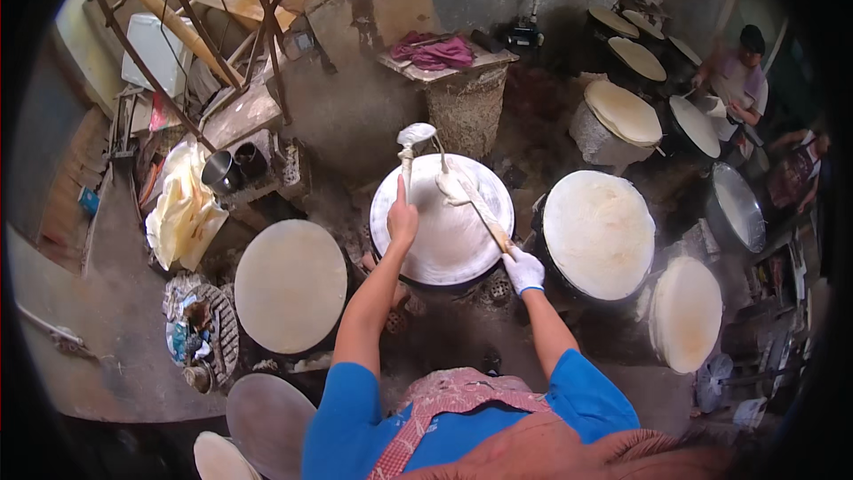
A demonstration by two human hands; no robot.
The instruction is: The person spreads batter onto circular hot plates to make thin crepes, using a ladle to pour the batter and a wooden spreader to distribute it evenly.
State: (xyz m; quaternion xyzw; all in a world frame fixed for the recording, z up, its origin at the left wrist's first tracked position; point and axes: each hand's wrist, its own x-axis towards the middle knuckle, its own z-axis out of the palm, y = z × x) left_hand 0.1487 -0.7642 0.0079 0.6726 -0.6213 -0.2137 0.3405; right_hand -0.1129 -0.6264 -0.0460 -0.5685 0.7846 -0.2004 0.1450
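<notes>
Bare, my left hand [402,219] grips the handle of a ladle [418,133] held up over the far rim of a wide round basin [375,213]. Thick white batter coats the ladle's bowl, and a strand hangs from it towards a wooden paddle [485,215]. My right hand [524,271], in a white glove with a blue cuff, holds that paddle by its near end. Batter clings to the paddle's far end above the basin. White batter [445,243] covers the basin's inside; its depth I cannot tell.
Round pale sheets lie at left [290,287] and on a round pan [598,235] at right. A stack of sheets [686,315] stands lower right. Metal cups [222,171] and a cloth-topped pedestal [464,103] stand beyond. A co-worker [740,83] is upper right, another person [798,163] nearby.
</notes>
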